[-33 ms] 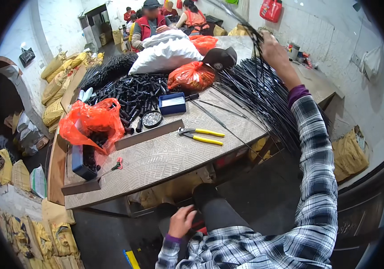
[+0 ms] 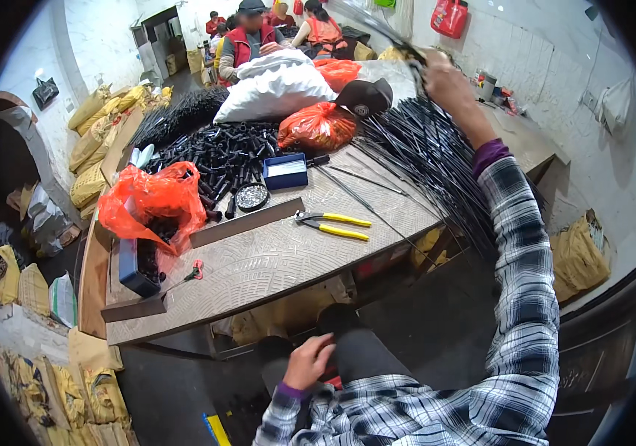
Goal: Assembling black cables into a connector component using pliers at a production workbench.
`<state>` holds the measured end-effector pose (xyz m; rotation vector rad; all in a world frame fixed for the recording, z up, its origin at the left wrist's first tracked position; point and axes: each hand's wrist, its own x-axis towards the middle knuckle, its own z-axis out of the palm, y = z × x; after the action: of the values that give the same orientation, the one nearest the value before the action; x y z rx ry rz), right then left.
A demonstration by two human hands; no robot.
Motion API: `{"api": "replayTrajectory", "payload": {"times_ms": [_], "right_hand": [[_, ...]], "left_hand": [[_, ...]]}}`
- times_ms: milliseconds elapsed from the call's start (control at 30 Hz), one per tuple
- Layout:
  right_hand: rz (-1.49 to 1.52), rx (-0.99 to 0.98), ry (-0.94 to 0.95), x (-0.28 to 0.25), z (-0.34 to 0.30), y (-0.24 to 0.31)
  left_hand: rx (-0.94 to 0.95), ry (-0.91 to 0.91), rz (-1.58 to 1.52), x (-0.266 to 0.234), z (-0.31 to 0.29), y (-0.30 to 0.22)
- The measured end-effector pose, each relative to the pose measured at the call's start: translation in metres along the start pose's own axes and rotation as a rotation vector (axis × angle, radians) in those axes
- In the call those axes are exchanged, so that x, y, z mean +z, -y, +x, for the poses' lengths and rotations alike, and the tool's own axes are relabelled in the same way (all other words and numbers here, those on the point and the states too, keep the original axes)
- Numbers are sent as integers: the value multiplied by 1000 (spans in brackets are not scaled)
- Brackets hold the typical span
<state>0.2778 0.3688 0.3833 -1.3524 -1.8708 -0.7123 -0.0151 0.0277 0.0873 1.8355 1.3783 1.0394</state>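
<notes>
Patterned grey tabletop (image 2: 258, 271) holds heaped long, thin black rods (image 2: 455, 175), most seemingly left unhandled; the right hand (image 2: 446, 80) curls closed round a raised, blurred bundle (image 2: 407, 50); the left hand (image 2: 309, 364), half-open, looks empty near one dark-trousered thigh (image 2: 366, 349).

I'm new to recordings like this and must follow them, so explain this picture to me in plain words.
There is no machine here: a person works bare-handed. The view comes from the left one of two wide fisheye cameras on that person's head, looking down, so straight edges look bent.

The right hand is raised and grips some thin dark rods, blurred in the picture. The left hand is over the lap, with nothing visible in it.

On the table lie yellow-handled pliers, a blue tray, a heap of short black parts, orange-red plastic bags and, at the right, a pile of long dark rods.
</notes>
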Motion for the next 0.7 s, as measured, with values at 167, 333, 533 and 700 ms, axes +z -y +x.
{"api": "replayTrajectory", "payload": {"times_ms": [167, 333, 533, 700], "right_hand": [[-269, -370, -94, -31, -13, 99], [-140, -442, -299, -32, -65, 168], [154, -383, -223, -39, -146, 204], [619, -106, 3, -52, -201, 209]], "left_hand": [[61, 281, -626, -14, 87, -95], [216, -2, -869, -36, 156, -151], [84, -332, -1275, -58, 193, -149], [86, -601, -1138, -81, 196, -130]]}}
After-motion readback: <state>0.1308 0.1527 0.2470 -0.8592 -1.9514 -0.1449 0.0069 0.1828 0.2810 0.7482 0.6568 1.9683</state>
